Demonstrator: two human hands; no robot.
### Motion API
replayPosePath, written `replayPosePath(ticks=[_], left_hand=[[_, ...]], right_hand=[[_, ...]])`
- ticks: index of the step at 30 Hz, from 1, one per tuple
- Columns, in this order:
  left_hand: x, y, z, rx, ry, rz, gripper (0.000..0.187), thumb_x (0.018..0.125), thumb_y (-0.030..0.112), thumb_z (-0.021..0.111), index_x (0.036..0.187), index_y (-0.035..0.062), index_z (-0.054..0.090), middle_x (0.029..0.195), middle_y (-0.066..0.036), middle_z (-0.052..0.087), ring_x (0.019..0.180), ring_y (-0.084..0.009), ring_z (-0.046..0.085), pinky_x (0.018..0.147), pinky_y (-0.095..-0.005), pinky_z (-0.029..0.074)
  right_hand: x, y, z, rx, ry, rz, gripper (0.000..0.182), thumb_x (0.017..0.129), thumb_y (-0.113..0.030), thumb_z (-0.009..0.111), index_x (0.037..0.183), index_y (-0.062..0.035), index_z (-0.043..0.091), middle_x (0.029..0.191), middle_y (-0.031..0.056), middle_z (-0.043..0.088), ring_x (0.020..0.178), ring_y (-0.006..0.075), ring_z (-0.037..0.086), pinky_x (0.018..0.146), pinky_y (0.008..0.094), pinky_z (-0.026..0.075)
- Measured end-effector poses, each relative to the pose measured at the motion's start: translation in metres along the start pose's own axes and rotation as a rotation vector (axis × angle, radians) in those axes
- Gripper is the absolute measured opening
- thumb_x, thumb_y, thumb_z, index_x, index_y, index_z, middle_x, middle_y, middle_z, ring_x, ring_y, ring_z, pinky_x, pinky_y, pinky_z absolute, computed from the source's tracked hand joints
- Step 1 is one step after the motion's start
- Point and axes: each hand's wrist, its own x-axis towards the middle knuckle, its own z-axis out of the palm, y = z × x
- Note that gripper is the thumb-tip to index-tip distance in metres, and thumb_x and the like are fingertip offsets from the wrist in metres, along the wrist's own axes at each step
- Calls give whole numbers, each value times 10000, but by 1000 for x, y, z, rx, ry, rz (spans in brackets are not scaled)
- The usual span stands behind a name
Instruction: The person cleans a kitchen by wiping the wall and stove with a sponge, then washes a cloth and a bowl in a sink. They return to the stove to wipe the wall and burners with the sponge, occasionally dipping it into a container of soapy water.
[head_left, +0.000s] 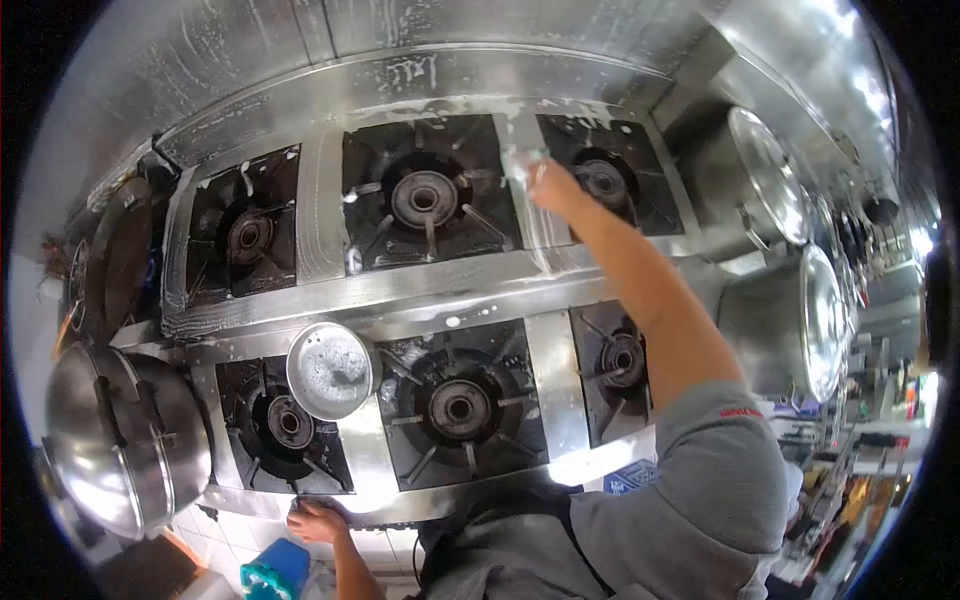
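My right hand (pixel 550 187) reaches over the back row of the stove (pixel 320 220), on the steel strip between the middle and right burners. It is blurred; its fingers look closed on a small pale thing with a hint of green, whose kind I cannot make out. White suds lie around it. My left hand (pixel 316 522) is at the stove's front edge, fingers curled against it beside a small dark part. A round metal pot (pixel 330 370) with foamy water and a dark object inside stands between two front burners, touched by neither hand.
Two large lidded pots (pixel 765 175) stand on the right. At left are a big shiny metal vessel (pixel 130 440) with dark handles and upright dark pans (pixel 122 250). A blue container (pixel 285 565) with a teal item is below. Suds streak the steel back wall (pixel 400 75).
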Motion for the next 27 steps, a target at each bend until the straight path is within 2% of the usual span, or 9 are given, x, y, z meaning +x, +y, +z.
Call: replayPosePath(ticks=[2,4,6,7,10,14,17,23,27], left_hand=[[-2,1,3,-8,33,-2,511,932,520,440,1038,22,489,1104,-181,487,1048,-403,474,820,-547,381],[1,-1,5,-56,60,17,526,935,541,419,1028,28,489,1095,-176,489,1043,-406,473,803,-548,378],[-1,-3,4,-36,49,10,534,933,547,414,1024,26,489,1091,-179,487,1039,-409,473,794,-548,377],[0,3,2,-36,37,24,543,932,554,410,1020,25,489,1088,-182,486,1035,-411,473,784,-548,375],[1,4,2,-45,53,28,567,932,569,395,1012,14,486,1088,-192,482,1033,-419,470,775,-555,371],[3,13,-1,-44,47,35,578,935,559,396,1012,-8,479,1086,-203,481,1044,-427,467,787,-558,372],[5,8,-6,31,7,40,537,943,517,407,1046,-3,493,1117,-205,486,1063,-428,471,811,-558,384],[6,1,-2,63,-50,100,480,950,450,432,1070,-12,487,1112,-228,480,1035,-440,482,827,-561,395],[7,6,-2,126,-41,114,469,954,443,407,1072,-3,490,1092,-225,484,1011,-440,486,826,-557,397]], right_hand=[[72,50,31,124,106,-70,494,771,-72,526,1263,-103,562,1026,201,654,936,365,631,848,431,501],[133,49,42,-290,84,-169,374,812,-112,519,1170,-68,617,1016,212,658,943,369,633,848,442,499],[176,6,22,-446,88,-140,321,836,-147,527,1117,-31,630,1004,228,661,951,374,640,841,453,502],[195,-18,14,-111,148,-21,312,841,-160,536,1101,-14,628,997,237,662,956,376,643,838,458,504],[230,-87,-8,-167,-61,-191,266,855,-256,607,972,-21,652,985,211,678,950,328,667,835,438,523],[273,-198,47,-158,8,-497,241,781,-246,664,881,-28,686,911,216,683,884,359,674,773,462,538],[267,-255,52,40,72,-398,199,784,-186,608,859,-36,715,903,200,692,881,335,685,773,442,547],[281,-78,37,26,-131,-486,252,832,-315,619,847,-86,723,854,187,682,741,304,656,692,435,520],[194,51,-53,33,-361,-72,311,840,-432,607,896,-152,728,854,97,688,737,240,613,727,409,504]])
